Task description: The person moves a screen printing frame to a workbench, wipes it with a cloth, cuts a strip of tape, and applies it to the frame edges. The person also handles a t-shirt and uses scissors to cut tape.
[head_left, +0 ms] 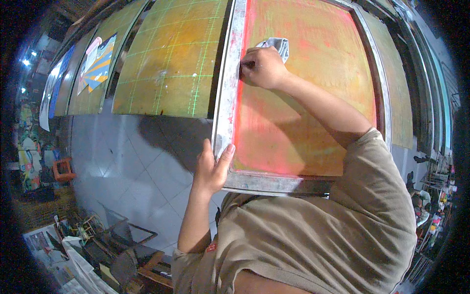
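A screen printing frame (226, 93) with metal sides lies before me, its mesh (313, 112) yellow-brown with pink-red stains along the edges. My left hand (214, 168) grips the frame's left side near the lower corner, thumb on top and fingers around the outside. Near the upper left of the mesh is my right hand (265, 66), its fingers closed on a crumpled whitish-grey rag (280, 47). Part of the rag sticks out beyond the knuckles; the rest is hidden by the hand. The fingertips rest close to the frame's left inner edge.
Left of the frame stands a yellowish board (169, 59) with green grid lines. Farther left, a board carries a blue and orange printed piece (100, 63). A grey tiled floor (132, 161) lies below. An orange stool (63, 169) and a chair (125, 235) stand at left.
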Demonstrator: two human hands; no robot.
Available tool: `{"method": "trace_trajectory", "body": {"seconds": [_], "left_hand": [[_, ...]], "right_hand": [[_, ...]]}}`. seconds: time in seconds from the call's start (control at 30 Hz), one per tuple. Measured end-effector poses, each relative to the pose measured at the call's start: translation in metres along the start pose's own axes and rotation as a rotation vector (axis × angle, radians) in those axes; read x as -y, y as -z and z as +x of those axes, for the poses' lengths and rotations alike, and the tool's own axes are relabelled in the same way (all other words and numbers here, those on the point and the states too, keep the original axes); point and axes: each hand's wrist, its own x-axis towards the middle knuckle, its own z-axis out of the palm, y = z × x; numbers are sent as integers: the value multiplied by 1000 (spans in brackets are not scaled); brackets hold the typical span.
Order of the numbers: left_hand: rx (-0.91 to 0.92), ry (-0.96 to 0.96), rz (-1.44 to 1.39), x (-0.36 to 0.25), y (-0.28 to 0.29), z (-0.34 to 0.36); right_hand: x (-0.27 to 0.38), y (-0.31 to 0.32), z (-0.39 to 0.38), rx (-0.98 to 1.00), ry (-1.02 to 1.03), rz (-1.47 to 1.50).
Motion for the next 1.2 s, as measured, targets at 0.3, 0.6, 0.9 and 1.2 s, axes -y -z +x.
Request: {"method": "trace_trajectory", "body": {"seconds": [0.3, 0.6, 0.9, 1.2], "left_hand": [[12, 11, -58, 7, 0, 0], [-2, 10, -54, 6, 0, 0], [20, 41, -103, 8, 1, 1], [30, 66, -141, 6, 1, 0]], "right_hand": [[2, 2, -1, 8, -51, -76], [-2, 4, -2, 0, 18, 100], [-10, 4, -5, 62, -40, 391], [0, 17, -17, 166, -75, 490]]}}
